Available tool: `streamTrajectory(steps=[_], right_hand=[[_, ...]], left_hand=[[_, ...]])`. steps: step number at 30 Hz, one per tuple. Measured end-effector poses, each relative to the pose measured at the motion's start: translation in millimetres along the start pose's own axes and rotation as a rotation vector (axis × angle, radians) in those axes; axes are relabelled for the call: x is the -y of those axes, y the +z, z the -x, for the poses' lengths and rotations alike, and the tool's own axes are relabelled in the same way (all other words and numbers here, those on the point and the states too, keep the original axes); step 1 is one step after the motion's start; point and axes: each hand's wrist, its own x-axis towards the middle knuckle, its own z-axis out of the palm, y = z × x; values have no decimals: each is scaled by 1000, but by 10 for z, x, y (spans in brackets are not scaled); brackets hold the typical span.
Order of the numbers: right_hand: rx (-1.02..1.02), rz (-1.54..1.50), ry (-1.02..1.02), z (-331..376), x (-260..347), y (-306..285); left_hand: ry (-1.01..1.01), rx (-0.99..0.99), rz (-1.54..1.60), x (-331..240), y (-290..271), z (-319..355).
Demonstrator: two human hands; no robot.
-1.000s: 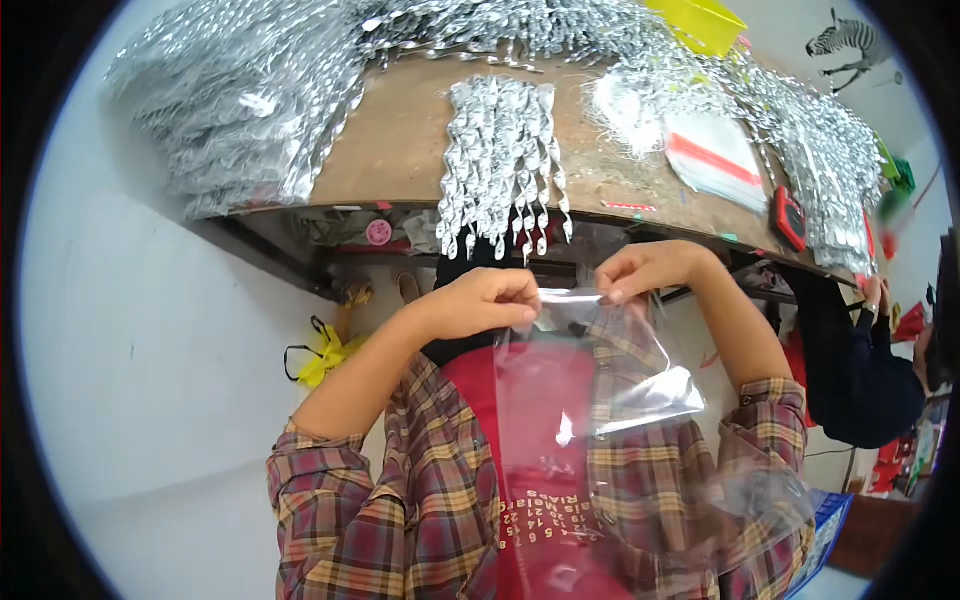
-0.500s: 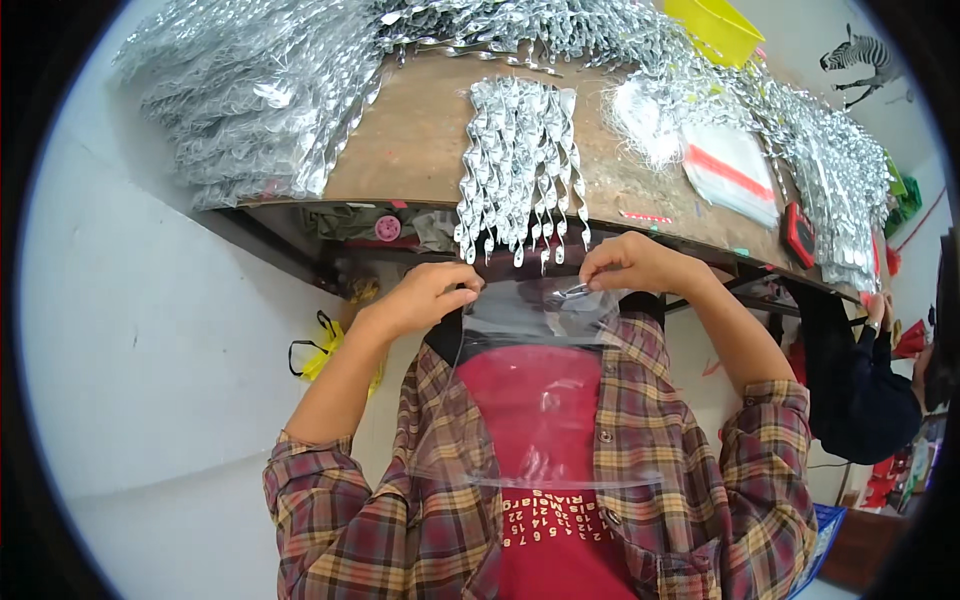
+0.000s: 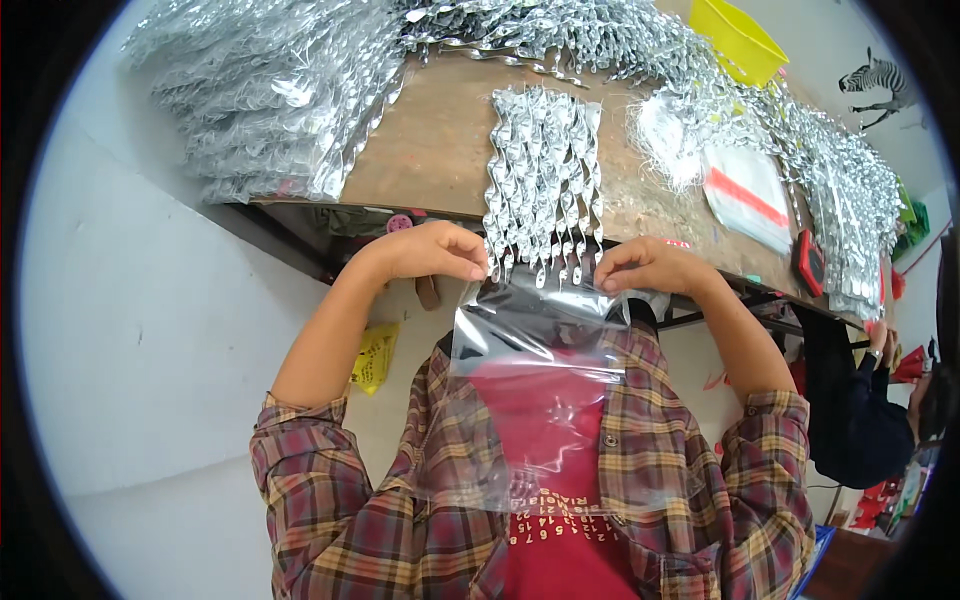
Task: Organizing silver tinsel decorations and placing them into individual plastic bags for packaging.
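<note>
A clear plastic bag (image 3: 540,335) hangs in front of my red shirt and plaid overshirt. At one corner of its upper edge, my left hand (image 3: 430,255) pinches it between thumb and fingers. My right hand (image 3: 655,268) grips the other corner in the same way. Between the hands, a bundle of silver twisted strips (image 3: 545,175) lies on the brown table (image 3: 430,140) and droops over its front edge. Their lower ends reach the bag's upper edge; whether they are inside it I cannot tell.
Silver strips are heaped at the left (image 3: 270,100) and along the back. A stack of clear bags with a red band (image 3: 748,195) lies right of the bundle, near a red-and-black device (image 3: 808,262). A yellow basin (image 3: 738,40) stands behind. Another person (image 3: 865,420) works at far right.
My left hand has risen toward the strips, and the hands are slightly farther apart. The bag's upper edge has come up to the strips' lower ends. The view has shifted a little.
</note>
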Motion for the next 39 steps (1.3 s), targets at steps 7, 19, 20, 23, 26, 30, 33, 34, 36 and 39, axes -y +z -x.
streamTrajectory(steps=[7,19,20,23,26,30,33,34,36,39], right_hand=[[-36,134,-112,-136,98,18],[-241,-126,-99,-13,228,-414],[-228,-140,-122,-28,224,-460],[-252,8,-77,-157,99,-550],[-228,-63,-53,-316,-81,-653],[-267,-130,-142,-510,-35,-831],[-327,-130,-205,-640,-94,-1018],[-388,-102,-188,-728,-107,-1031],[-505,-4,-132,-848,-109,-1096],[-639,90,-70,-990,-95,-1083]], left_hand=[[59,-64,14,53,-223,52],[184,-160,159,-387,-431,-160],[205,-194,179,-416,-436,-163],[-52,-190,125,-389,-501,-313],[133,-228,93,-120,-610,-481],[205,-311,196,-2,-751,-663],[244,-424,240,-159,-811,-712],[183,-483,286,-161,-833,-715],[135,-539,397,-147,-929,-750],[234,-663,242,-117,-990,-849]])
